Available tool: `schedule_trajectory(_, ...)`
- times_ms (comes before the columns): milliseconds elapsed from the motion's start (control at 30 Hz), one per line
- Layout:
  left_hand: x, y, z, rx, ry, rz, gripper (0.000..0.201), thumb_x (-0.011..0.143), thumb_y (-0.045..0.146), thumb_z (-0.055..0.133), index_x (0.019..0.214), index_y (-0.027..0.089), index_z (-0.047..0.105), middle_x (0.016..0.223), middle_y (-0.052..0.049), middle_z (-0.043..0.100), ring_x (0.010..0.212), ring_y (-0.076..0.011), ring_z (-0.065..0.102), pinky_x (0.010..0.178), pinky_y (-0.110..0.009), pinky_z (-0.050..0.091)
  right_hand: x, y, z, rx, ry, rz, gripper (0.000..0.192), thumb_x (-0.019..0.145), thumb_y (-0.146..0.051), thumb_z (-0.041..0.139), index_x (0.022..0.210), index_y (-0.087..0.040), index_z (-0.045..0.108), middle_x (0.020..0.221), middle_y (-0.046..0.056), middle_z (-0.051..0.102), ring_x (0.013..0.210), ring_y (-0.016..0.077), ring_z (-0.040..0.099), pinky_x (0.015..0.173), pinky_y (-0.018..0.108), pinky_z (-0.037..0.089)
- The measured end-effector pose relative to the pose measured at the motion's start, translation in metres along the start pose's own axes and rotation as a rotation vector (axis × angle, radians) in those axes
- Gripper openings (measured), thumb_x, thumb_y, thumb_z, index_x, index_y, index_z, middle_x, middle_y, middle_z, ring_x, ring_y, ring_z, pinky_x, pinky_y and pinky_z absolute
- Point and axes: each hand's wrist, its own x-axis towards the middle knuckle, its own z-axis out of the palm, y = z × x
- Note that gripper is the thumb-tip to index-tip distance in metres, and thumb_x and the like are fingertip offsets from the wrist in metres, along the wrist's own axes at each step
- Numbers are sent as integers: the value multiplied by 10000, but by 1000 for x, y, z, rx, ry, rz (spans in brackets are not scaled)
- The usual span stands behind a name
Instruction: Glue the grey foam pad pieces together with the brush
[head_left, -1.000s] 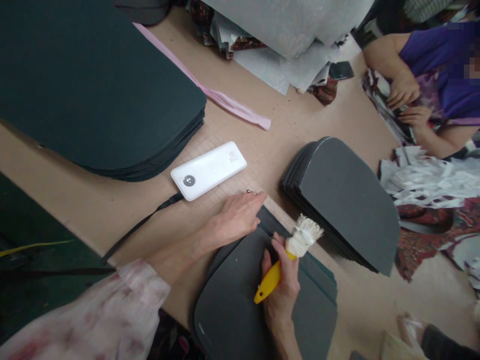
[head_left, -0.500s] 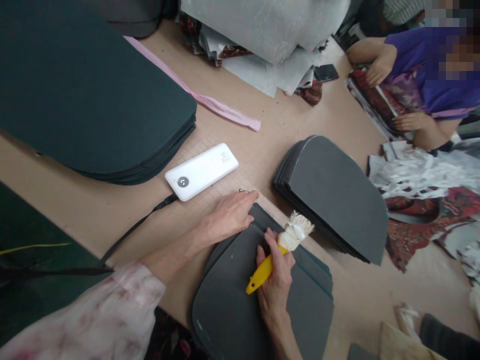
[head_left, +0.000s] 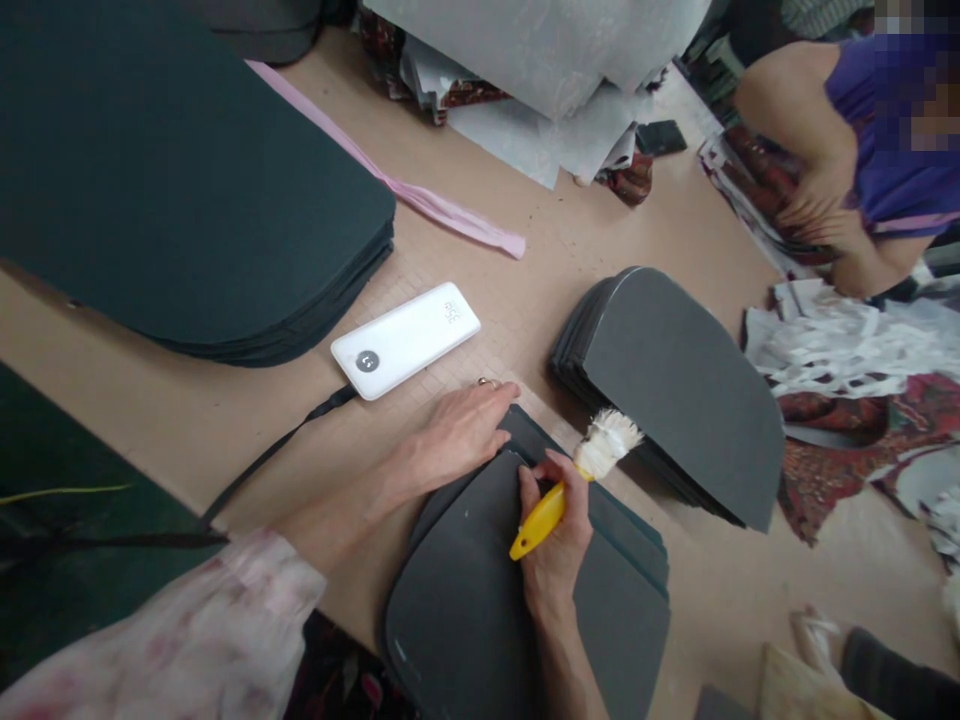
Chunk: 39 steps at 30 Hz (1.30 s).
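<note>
My right hand (head_left: 556, 540) grips a brush (head_left: 574, 482) with a yellow handle and white bristles, the bristles pointing up and away from me. Its fingers rest on the top dark grey foam piece (head_left: 465, 600) of a small stack in front of me. My left hand (head_left: 461, 432) lies flat with fingers together on the far left edge of that stack, a ring on one finger.
A white power bank (head_left: 405, 340) with a black cable lies beyond my left hand. A second stack of grey foam pieces (head_left: 679, 385) sits to the right, a large dark stack (head_left: 180, 190) at far left. A pink strip (head_left: 420, 195), grey sheets and white scraps (head_left: 847, 345) lie about. Another person (head_left: 862, 160) works at top right.
My right hand with the brush has shifted slightly up the foam piece. The person at top right has bent further over their work. My left hand has stayed put.
</note>
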Motion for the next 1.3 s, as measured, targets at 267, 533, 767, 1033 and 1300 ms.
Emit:
schedule_trajectory(267, -27, -10, 0, -291, -8, 26, 452, 782, 71, 514, 1213, 162, 413, 1097, -77, 537, 1013, -177, 512, 881, -330, 446, 2, -3, -1, 55, -8, -3, 253, 813, -304, 576, 1043, -205, 533, 836, 5, 540, 793, 143, 552, 769, 312, 435)
schedule_trajectory(533, -61, 0, 15, -376, 87, -71, 534, 789, 51, 449, 1281, 233, 350, 1255, -57, 449, 1183, -174, 416, 1022, -377, 375, -10, -9, -2, -6, 52, -86, 241, 818, -231, 581, 1050, -201, 522, 801, -5, 536, 762, 128, 550, 754, 291, 435)
schedule_trajectory(767, -61, -5, 29, -393, 140, -79, 613, 739, 32, 485, 1295, 235, 325, 1252, -55, 446, 1171, -180, 421, 1024, -378, 374, -8, -12, -2, -18, 40, -83, 280, 801, -239, 609, 1063, -199, 517, 802, -8, 519, 764, 126, 542, 772, 291, 432)
schedule_trajectory(1033, -63, -3, 22, -390, 114, -90, 566, 762, 30, 453, 1280, 221, 331, 1250, -52, 451, 1177, -162, 410, 1023, -348, 362, -6, -12, 1, -31, 36, -78, 250, 815, -260, 586, 1047, -196, 518, 787, -7, 503, 744, 126, 535, 736, 283, 440)
schedule_trajectory(1300, -63, -2, 22, -366, 123, -101, 536, 754, 23, 453, 1238, 227, 347, 1219, -41, 460, 1148, -161, 427, 1002, -314, 384, -5, -11, 0, -46, 13, -38, 258, 811, -279, 597, 1044, -201, 518, 795, -3, 512, 759, 133, 539, 763, 302, 438)
